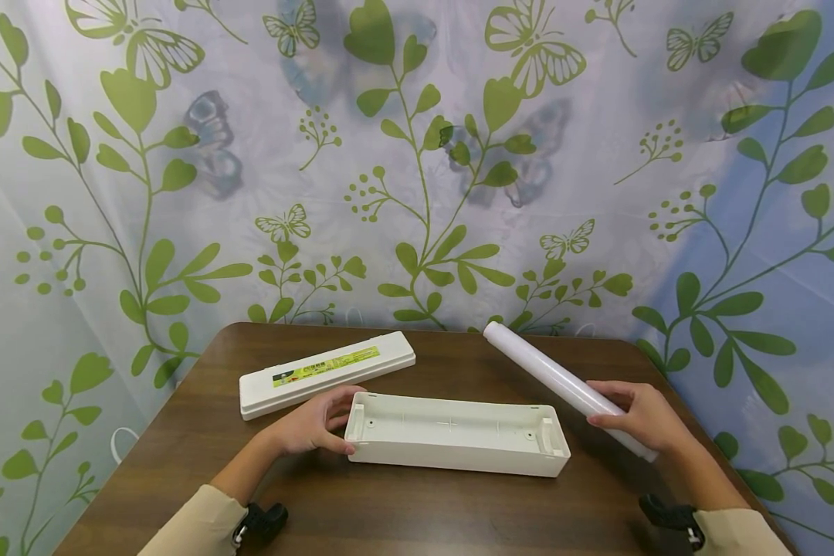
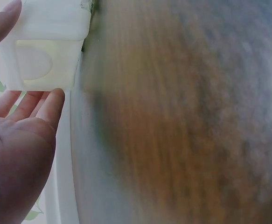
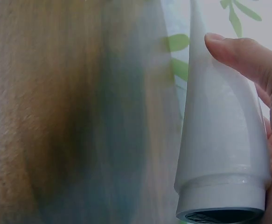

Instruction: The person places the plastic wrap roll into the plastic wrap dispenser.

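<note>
A leaf-patterned curtain (image 1: 417, 193) hangs behind the brown bench (image 1: 417, 517). The left hand (image 1: 317, 421) grips the left end of the white box (image 1: 452, 457); beyond its right end, the right hand (image 1: 642, 417) grips the white roll (image 1: 552, 376), which slants away leftward, oblique to the box.

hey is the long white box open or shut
Open: the white box shows its inside, and the labelled lid lies apart on the table.

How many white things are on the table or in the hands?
3: the labelled lid, back left; the open box, in the middle, held by the left hand; and the roll, in the right hand.
</note>
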{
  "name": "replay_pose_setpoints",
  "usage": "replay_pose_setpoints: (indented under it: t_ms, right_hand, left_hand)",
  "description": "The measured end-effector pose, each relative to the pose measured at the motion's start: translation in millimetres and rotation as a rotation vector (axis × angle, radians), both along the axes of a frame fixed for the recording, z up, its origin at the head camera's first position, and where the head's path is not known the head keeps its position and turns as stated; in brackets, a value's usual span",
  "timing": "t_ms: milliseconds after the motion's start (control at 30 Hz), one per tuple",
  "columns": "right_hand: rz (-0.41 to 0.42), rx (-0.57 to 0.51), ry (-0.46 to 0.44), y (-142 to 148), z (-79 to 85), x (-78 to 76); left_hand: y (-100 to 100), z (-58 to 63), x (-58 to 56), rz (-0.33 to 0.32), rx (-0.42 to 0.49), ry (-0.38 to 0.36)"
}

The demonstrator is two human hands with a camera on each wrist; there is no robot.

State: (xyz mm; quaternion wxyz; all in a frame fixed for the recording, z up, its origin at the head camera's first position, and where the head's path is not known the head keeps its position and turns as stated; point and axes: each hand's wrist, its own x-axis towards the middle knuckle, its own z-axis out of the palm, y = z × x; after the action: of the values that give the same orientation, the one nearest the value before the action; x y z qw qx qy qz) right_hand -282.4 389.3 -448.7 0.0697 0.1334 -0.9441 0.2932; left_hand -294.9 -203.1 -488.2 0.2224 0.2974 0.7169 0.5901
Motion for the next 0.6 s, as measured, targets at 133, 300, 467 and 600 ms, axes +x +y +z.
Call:
replay_pose_setpoints:
  t_ms: [133, 300, 467, 600]
  right_hand:
    - [0.016, -0.007, 0.000, -5.4, 7.3, -0.5]
    - [0.044, -0.024, -0.008, -14.1, 15.6, 0.1]
    - [0.084, -0.044, -0.009, -24.4, 22.4, 0.8]
    - [0.106, -0.063, -0.020, -30.5, 26.5, 1.1]
  left_hand:
    - [0.0, 0.1, 0.2, -0.004, 0.002, 0.001]
    - [0.0, 0.1, 0.0, -0.006, -0.001, 0.006]
    - [0.1, 0.2, -0.1, -0.011, 0.002, 0.013]
    - [0.3, -0.4, -0.7, -0.015, 0.003, 0.023]
